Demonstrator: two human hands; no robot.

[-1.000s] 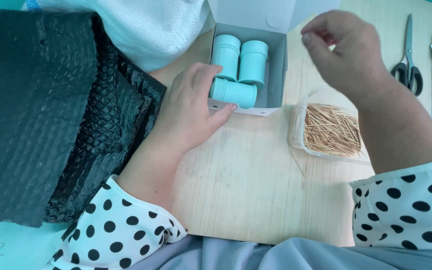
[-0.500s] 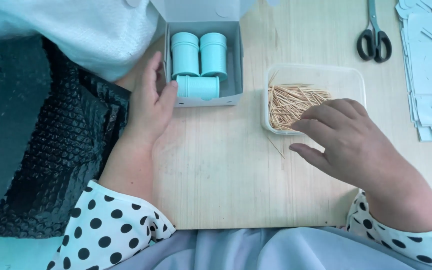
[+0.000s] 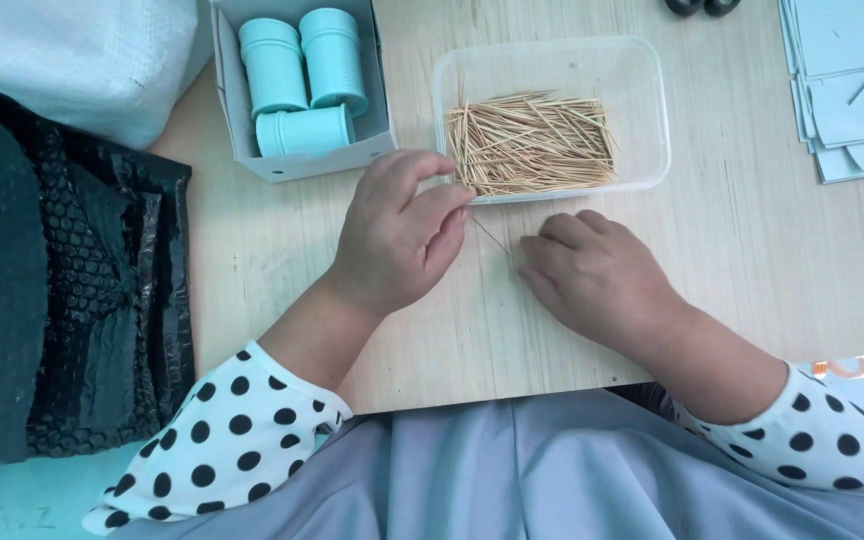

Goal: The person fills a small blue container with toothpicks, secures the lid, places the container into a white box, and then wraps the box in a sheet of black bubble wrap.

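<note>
While both hands rest low over the wooden table (image 3: 742, 250), a single loose toothpick (image 3: 492, 236) lies on the wood between them, just below the clear plastic tray (image 3: 652, 110) that holds a heap of toothpicks (image 3: 530, 142). The left hand (image 3: 397, 235) sits with its knuckles up, its grip pressed together, thumb against forefinger close to the upper end of the loose toothpick at the tray's near edge; whether it actually pinches the stick I cannot tell. The right hand (image 3: 597, 275) lies palm down beside it, fingers curled, their tips touching or nearly touching the stick's lower end; its grip is hidden underneath, so I cannot tell how it stands. Left of the tray, an open grey box (image 3: 307, 165) holds three pale turquoise cylindrical containers (image 3: 302, 75), two upright and one lying on its side. Black bubble wrap (image 3: 82, 300) covers the table's left side, and a stack of light blue paper sheets (image 3: 847, 90) lies at the far right. Polka-dot sleeves (image 3: 227, 440) cover both forearms.
</note>
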